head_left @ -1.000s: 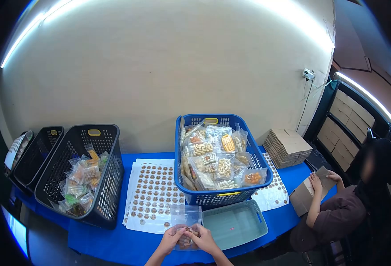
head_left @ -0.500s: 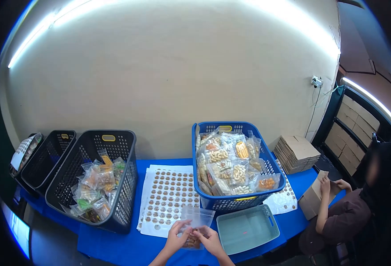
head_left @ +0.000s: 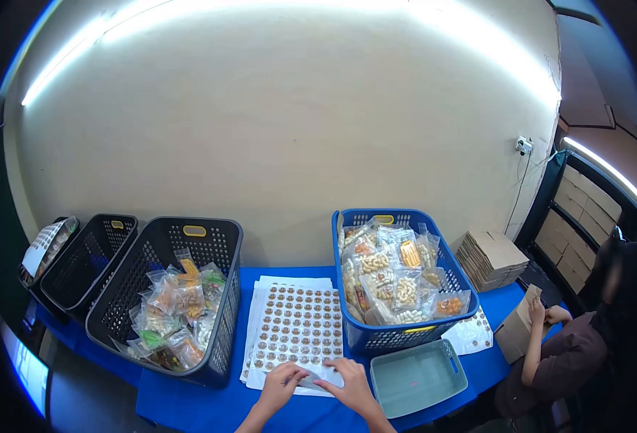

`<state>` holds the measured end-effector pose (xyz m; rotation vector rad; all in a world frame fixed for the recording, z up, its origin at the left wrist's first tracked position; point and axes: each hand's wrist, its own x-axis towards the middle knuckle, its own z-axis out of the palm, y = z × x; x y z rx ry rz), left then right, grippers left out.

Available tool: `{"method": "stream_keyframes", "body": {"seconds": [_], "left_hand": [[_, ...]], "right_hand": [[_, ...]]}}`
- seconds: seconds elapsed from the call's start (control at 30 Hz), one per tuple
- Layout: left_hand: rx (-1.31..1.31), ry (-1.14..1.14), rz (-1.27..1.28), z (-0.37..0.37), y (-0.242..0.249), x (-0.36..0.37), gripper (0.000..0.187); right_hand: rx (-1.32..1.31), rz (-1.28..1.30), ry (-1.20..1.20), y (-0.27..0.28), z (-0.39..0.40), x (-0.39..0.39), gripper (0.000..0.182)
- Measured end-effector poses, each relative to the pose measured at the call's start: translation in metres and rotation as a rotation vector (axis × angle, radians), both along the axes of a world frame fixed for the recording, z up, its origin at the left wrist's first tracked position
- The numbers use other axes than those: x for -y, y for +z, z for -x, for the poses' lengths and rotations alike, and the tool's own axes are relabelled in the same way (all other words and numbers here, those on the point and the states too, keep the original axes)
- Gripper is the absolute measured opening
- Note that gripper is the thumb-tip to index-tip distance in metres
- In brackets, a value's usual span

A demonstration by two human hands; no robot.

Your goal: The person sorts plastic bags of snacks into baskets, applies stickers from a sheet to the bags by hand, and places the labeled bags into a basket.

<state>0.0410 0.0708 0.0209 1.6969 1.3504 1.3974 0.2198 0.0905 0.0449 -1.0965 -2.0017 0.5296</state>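
Observation:
My left hand (head_left: 281,382) and my right hand (head_left: 350,385) are close together at the table's front edge. Between them they pinch a clear zip bag (head_left: 315,379), each hand at one side of it. Most of the bag is hidden by my fingers, and its contents do not show clearly. Just beyond my hands lie sheets of round stickers (head_left: 297,317), stacked on the blue tablecloth (head_left: 181,400). A grey-green tray (head_left: 418,381) stands right of my right hand.
A blue basket (head_left: 405,333) holds many filled bags; a dark basket (head_left: 221,339) at left holds more. Folded cardboard (head_left: 488,261) is stacked at right. Beside it, a person (head_left: 564,350) handles a cardboard box (head_left: 517,330). Further dark baskets (head_left: 80,267) stand at far left.
My hands have moved from the bag's lower part to its upper edge and spread slightly apart. The bag's brown contents no longer show. The view has shifted, and the person's box has turned slightly.

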Motion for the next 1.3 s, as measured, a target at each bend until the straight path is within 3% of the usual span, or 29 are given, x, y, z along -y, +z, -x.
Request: {"method": "stream_keyframes", "body": {"seconds": [0.03, 0.07, 0.17, 0.3, 0.4, 0.63, 0.77, 0.9, 1.0, 1.07, 1.1, 1.13, 1.3], "left_hand": [[-0.086, -0.026, -0.060, -0.001, 0.002, 0.000, 0.010], [0.001, -0.018, 0.030, -0.002, 0.005, 0.003, 0.011], [-0.119, -0.002, 0.053, 0.009, -0.004, 0.000, 0.013], [-0.045, -0.110, 0.113, 0.012, -0.003, 0.002, 0.013], [-0.060, -0.035, 0.021, 0.016, -0.003, 0.003, 0.010], [0.023, 0.265, -0.104, 0.046, 0.005, -0.005, 0.007], [0.003, 0.300, -0.141, 0.043, 0.001, -0.001, 0.009], [-0.113, 0.158, -0.131, 0.048, -0.013, -0.003, 0.009], [-0.127, 0.190, -0.205, 0.045, -0.021, 0.015, 0.021], [-0.118, 0.031, -0.114, 0.045, -0.042, 0.032, 0.034], [-0.104, -0.052, -0.094, 0.035, -0.025, 0.046, 0.027], [-0.128, -0.246, 0.003, 0.038, -0.048, 0.052, 0.049], [-0.164, -0.352, -0.049, 0.023, -0.075, 0.060, 0.056]], "right_hand": [[-0.019, 0.150, 0.068, -0.003, 0.005, -0.001, 0.030], [-0.041, 0.299, 0.135, -0.006, 0.010, 0.001, 0.027], [0.085, 0.099, 0.000, -0.004, 0.029, 0.016, 0.022], [0.056, 0.095, -0.006, -0.012, 0.038, 0.021, 0.018], [0.014, 0.015, 0.009, -0.019, 0.047, 0.022, 0.020], [-0.003, 0.122, -0.017, -0.011, 0.082, 0.049, 0.023], [-0.090, 0.131, -0.021, -0.007, 0.086, 0.057, 0.027], [-0.086, 0.230, -0.053, -0.031, 0.072, 0.057, 0.029], [-0.312, 0.413, -0.086, -0.057, 0.054, 0.060, 0.027], [-0.263, 0.455, -0.191, -0.086, 0.041, 0.062, 0.027], [-0.239, 0.479, -0.242, -0.094, 0.040, 0.059, 0.027], [-0.271, 0.477, -0.275, -0.094, 0.045, 0.059, 0.021], [-0.461, 0.488, -0.284, -0.075, 0.066, 0.071, 0.021]]}}
